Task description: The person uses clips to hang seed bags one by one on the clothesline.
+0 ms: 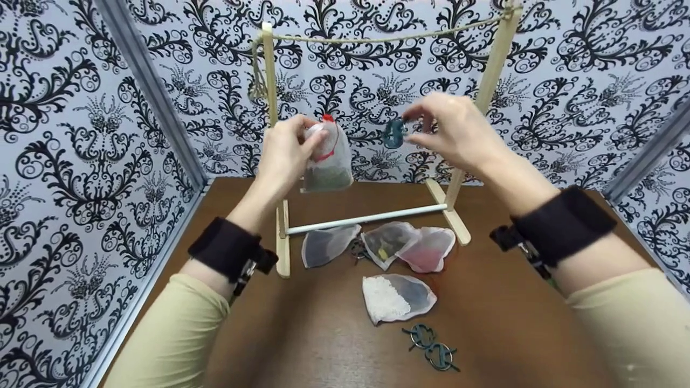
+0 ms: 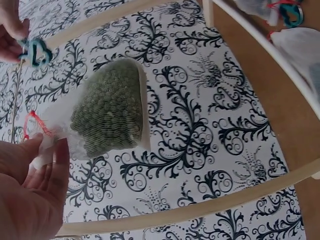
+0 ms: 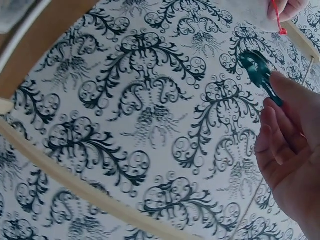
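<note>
My left hand (image 1: pixel 283 151) pinches the gathered neck of a white mesh drawstring bag (image 1: pixel 330 175), which hangs in the air below a rope (image 1: pixel 388 40). Green pea-like grains fill the bag's lower end in the left wrist view, and a red drawstring (image 2: pixel 37 122) loops near the fingers. To the right, my right hand (image 1: pixel 455 129) pinches a teal plastic clip (image 1: pixel 394 134) between thumb and fingers. In the right wrist view the clip (image 3: pixel 259 72) points toward the bag's neck, apart from it. Neither bag nor clip touches the rope.
Two wooden posts (image 1: pixel 270 81) carry the rope; a white bar (image 1: pixel 366 219) joins their feet. On the brown table (image 1: pixel 323 350) lie a bag with white grains (image 1: pixel 385 299), an adjacent pink-filled bag (image 1: pixel 428 250), other mesh bags (image 1: pixel 329 248) and teal clips (image 1: pixel 439 355). Patterned walls enclose it.
</note>
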`<state>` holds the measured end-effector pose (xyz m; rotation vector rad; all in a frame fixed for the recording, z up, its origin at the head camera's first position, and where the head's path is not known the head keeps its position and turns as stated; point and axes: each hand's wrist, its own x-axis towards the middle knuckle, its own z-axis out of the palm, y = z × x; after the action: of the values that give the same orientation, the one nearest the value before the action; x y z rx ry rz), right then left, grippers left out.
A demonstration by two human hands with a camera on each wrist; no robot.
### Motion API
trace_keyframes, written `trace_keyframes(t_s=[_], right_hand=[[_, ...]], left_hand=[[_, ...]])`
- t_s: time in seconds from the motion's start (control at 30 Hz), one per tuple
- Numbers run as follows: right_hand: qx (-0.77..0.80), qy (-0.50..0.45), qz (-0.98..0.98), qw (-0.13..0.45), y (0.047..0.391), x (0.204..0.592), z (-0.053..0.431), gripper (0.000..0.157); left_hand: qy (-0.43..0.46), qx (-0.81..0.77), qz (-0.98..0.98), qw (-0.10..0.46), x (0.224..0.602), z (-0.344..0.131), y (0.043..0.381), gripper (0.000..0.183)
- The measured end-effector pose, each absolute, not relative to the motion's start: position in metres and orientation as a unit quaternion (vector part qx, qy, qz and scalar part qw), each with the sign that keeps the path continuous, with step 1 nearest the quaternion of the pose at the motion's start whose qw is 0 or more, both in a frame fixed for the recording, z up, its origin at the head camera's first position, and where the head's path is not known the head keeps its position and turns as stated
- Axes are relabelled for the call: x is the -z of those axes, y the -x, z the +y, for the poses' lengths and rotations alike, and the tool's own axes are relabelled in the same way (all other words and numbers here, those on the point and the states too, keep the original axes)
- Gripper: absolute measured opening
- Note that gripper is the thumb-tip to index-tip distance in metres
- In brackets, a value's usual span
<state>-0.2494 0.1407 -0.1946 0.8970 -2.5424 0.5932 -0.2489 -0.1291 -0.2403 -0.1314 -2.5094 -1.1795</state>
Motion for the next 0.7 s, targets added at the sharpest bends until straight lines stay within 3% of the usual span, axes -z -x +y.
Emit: trace_keyframes(t_s=[0.17, 0.37, 0.47, 0.63, 0.7], right_hand=[[-0.237, -0.289, -0.902, 0.215, 0.252, 0.170, 0.125, 0.027], [-0.245, -0.262, -0.905, 0.230, 0.255, 0.138, 0.106, 0.024], [-0.240, -0.256, -0.906, 0.237, 0.257, 0.124, 0.095, 0.023], [-0.212, -0.238, -0.915, 0.248, 0.261, 0.105, 0.078, 0.022], [-0.209, -0.229, -0.919, 0.242, 0.263, 0.101, 0.073, 0.022]], left_hand=[[0.033, 0.442, -0.884, 0.145, 0.221, -0.129, 0.256, 0.032], [0.030, 0.444, -0.872, 0.204, 0.204, -0.123, 0.265, 0.027], [0.044, 0.383, -0.879, 0.281, 0.200, -0.121, 0.269, 0.023], [0.057, 0.178, -0.864, 0.467, 0.195, -0.121, 0.276, 0.019], [0.049, 0.122, -0.846, 0.517, 0.192, -0.122, 0.278, 0.020]])
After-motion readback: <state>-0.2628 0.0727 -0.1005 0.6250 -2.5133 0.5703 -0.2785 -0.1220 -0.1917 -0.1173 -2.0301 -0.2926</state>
